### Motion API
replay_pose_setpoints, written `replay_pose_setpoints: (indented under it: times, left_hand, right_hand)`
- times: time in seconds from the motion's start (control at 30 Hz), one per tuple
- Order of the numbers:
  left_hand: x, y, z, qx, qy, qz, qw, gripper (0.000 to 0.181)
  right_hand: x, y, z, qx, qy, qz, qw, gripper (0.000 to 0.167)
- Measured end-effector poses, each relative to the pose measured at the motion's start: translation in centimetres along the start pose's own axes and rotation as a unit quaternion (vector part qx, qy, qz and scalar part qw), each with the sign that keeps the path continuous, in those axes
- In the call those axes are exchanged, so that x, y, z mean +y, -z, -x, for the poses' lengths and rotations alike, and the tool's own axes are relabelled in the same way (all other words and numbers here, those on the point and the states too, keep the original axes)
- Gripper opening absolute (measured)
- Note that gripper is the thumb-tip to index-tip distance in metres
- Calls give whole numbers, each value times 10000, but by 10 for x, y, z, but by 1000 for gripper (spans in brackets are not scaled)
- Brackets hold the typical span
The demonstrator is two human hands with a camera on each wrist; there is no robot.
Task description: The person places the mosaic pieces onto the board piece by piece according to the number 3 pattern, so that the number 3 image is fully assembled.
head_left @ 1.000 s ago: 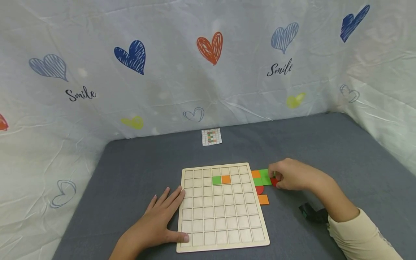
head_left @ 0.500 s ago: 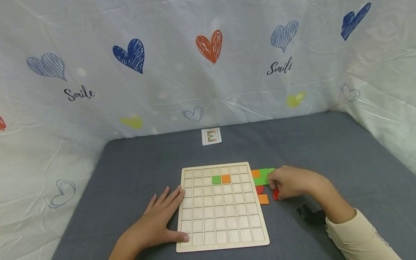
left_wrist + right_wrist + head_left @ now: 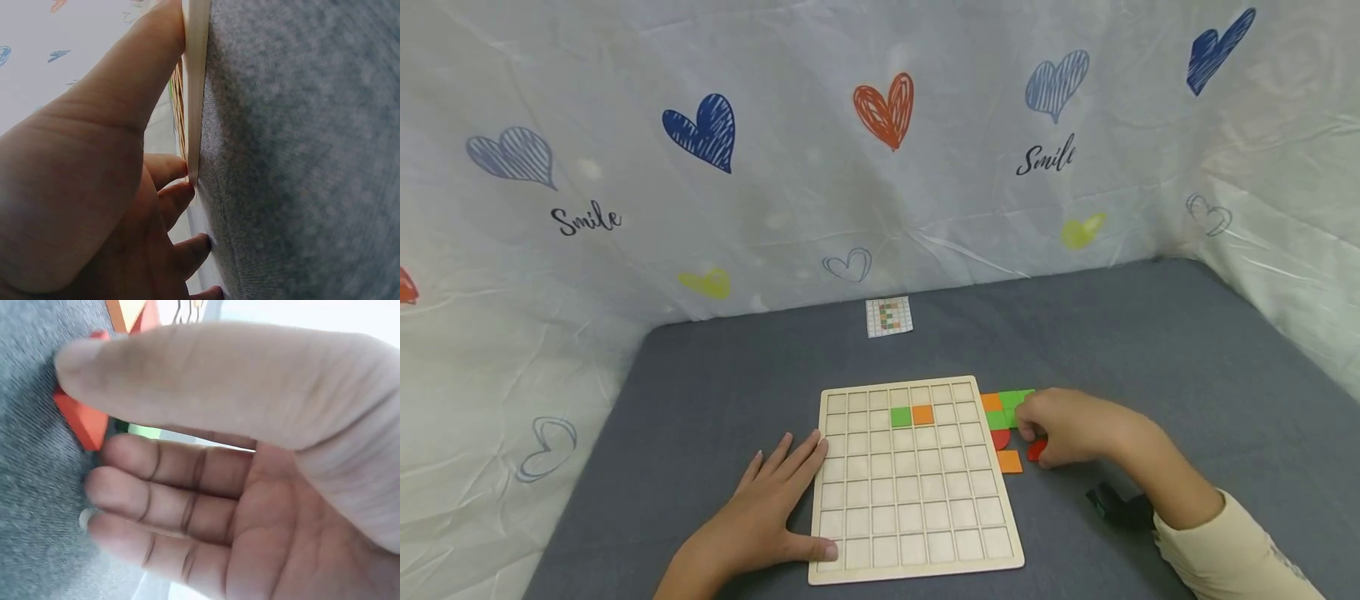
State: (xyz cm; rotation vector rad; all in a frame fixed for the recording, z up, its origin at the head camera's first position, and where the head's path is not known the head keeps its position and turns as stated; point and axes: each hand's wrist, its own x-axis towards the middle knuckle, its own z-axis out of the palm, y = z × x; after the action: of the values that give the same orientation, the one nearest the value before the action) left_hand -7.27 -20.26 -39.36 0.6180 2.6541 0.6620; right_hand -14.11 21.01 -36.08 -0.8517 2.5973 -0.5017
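A square wooden grid board [image 3: 916, 574] lies on the table, with a green tile [image 3: 900, 417] and an orange tile [image 3: 922, 414] in its upper cells. My left hand [image 3: 767, 508] rests along its left edge, fingers spread and thumb on the lower left corner. Right of the board, my right hand [image 3: 1071, 427] is over the loose pieces. Its thumb touches a red piece [image 3: 1037, 450] on the cloth, also seen as a red piece [image 3: 84, 419] in the right wrist view. The other fingers there are apart from it; the index finger is mostly hidden behind the thumb.
Beside the board's right edge lie green tiles [image 3: 1011, 399], a red rounded piece [image 3: 1000, 438] and orange tiles [image 3: 1010, 462]. A small printed grid card [image 3: 889, 317] is at the back. A dark object [image 3: 1116, 505] sits below the right wrist. A heart-patterned curtain [image 3: 790, 192] surrounds the table.
My right hand has drawn the red piece toward me, away from the green tiles, and its fingers have loosened from it. The left hand has stayed on the board's edge.
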Motion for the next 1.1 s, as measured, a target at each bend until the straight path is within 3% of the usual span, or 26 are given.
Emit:
replay_pose_setpoints:
  times: [0.3, 0.6, 0.83, 1.1]
  left_hand:
    - [-1, -1, 1, 103, -115, -83, 9998, 115]
    - [0, 0, 2, 109, -95, -93, 9999, 115]
    - [0, 0, 2, 81, -96, -72, 9999, 115]
    - [-1, 0, 1, 24, -63, -40, 10000, 115]
  right_hand:
    - [4, -5, 5, 407, 512, 231, 9976, 30]
    - [3, -1, 5, 749, 952, -27, 9926, 26]
    - [-3, 2, -2, 973, 1092, -66, 9892, 24]
    - [-12, 1, -19, 1311, 1425, 318, 9806, 16]
